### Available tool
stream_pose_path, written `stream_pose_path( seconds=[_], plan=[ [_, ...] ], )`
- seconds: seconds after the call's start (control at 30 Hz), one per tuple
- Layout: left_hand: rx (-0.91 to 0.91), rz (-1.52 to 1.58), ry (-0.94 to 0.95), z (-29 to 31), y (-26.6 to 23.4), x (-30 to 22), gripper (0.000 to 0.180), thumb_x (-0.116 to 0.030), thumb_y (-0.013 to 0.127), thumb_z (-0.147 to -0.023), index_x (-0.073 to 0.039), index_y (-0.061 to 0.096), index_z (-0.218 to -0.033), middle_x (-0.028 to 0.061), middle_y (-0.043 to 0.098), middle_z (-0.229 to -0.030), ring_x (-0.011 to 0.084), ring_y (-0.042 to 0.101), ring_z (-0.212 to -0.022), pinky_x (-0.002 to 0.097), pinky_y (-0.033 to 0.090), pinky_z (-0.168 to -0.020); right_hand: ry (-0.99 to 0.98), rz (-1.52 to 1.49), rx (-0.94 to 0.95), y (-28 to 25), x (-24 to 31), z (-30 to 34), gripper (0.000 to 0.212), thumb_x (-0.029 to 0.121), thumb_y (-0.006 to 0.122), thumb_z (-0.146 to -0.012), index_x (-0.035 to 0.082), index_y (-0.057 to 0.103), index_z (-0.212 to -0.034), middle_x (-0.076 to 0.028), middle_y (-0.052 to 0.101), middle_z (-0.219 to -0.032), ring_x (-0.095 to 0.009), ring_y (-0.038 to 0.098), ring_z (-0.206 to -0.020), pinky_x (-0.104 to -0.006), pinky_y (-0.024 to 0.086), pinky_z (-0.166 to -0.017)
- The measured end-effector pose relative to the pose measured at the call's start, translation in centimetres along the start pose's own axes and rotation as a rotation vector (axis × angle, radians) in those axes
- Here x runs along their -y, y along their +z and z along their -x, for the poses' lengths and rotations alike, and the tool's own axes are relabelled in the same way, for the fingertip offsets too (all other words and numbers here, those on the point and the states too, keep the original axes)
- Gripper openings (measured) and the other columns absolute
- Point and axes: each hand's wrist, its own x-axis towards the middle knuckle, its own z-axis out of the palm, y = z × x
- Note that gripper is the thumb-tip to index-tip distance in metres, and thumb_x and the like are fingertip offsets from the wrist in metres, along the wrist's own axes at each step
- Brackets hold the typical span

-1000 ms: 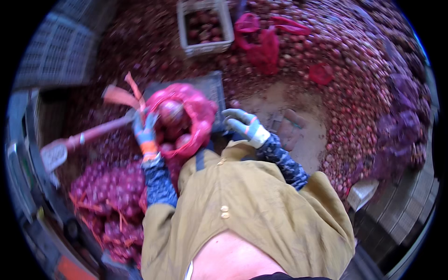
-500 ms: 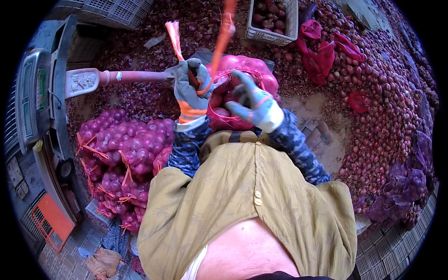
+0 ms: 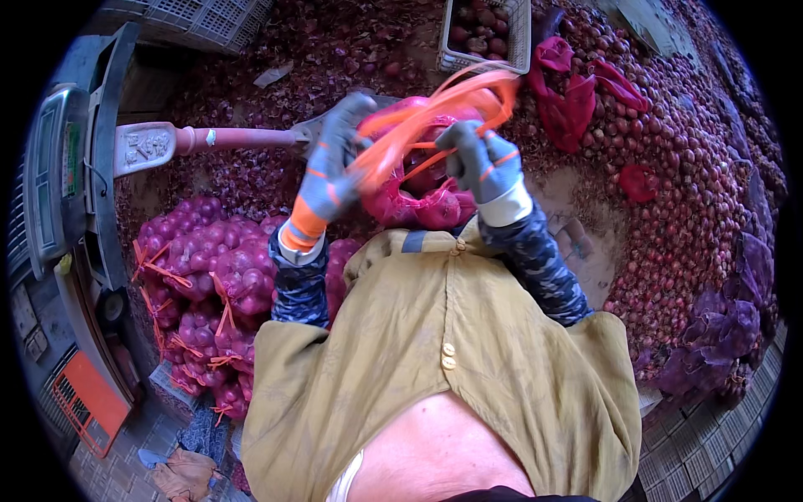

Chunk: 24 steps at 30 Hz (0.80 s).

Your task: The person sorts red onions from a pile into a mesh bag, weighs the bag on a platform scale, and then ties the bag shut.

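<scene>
Gripping the orange cord [image 3: 418,125], left grip [image 3: 335,163] and right grip [image 3: 485,163], both gloved, clench it above the red mesh sack [image 3: 418,197] of onions. White crate [image 3: 485,38] holds onions; tied purple sacks [image 3: 209,276] lie piled at left.

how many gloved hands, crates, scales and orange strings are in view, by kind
gloved hands: 2, left hand and right hand, both on the string
orange string: 1, over the red mesh bag
crates: 2, one top left, one with onions
scale: 1
total: 6
</scene>
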Motion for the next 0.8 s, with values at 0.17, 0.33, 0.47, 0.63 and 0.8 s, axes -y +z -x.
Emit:
stream_pose_path(
  seconds=[0.17,0.33,0.47,0.63,0.8],
  plan=[
    [0.128,-0.485,0.095,0.5,1.8,3.9,0.047,-0.012,0.07,-0.089,-0.008,0.053,-0.132,0.0108,0.062,-0.102,0.0131,0.057,-0.074,0.0322,0.048,-0.066,0.068,-0.04,0.135,1.6,3.7,0.2,0.038,0.038,0.052,-0.102,0.002,0.067,-0.102,-0.002,0.063,-0.078,-0.008,0.056,-0.064,-0.0226,0.045,-0.057],
    [-0.036,-0.099,-0.057,1.1,-0.8,5.1,0.025,-0.024,0.058,-0.1,0.0,0.065,-0.094,0.0067,0.065,-0.082,0.015,0.059,-0.076,0.0307,0.049,-0.074,-0.319,0.362,0.187,0.3,-2.4,0.6,0.039,0.029,0.065,-0.094,0.004,0.057,-0.123,-0.009,0.063,-0.094,-0.02,0.062,-0.085,-0.0316,0.05,-0.076],
    [-0.177,0.21,-0.186,1.9,1.1,4.5,0.044,-0.035,0.042,-0.107,0.0,0.057,-0.083,0.0113,0.062,-0.088,0.0194,0.06,-0.082,0.0369,0.051,-0.08,-0.546,1.248,0.687,-1.4,-7.2,1.4,0.045,0.044,0.069,-0.08,0.006,0.065,-0.105,-0.012,0.061,-0.093,-0.03,0.06,-0.092,-0.0415,0.043,-0.09],
    [-0.431,0.345,-0.025,3.9,4.5,6.5,0.046,-0.032,0.039,-0.107,-0.008,0.042,-0.069,0.0051,0.045,-0.064,0.0173,0.047,-0.06,0.0322,0.043,-0.057,-0.436,1.331,0.944,-1.7,-6.5,-0.1,0.036,0.044,0.066,-0.084,0.008,0.066,-0.092,-0.013,0.069,-0.085,-0.03,0.068,-0.079,-0.0424,0.051,-0.076],
    [-0.662,0.265,0.084,9.3,11.9,11.3,0.025,-0.016,0.049,-0.101,-0.01,0.053,-0.077,-0.0038,0.043,-0.066,0.0086,0.042,-0.059,0.0273,0.034,-0.052,-0.641,1.04,1.095,-4.8,-8.6,3.4,0.031,0.031,0.066,-0.086,0.002,0.061,-0.093,-0.015,0.063,-0.067,-0.034,0.063,-0.061,-0.0457,0.049,-0.057]
  ],
)
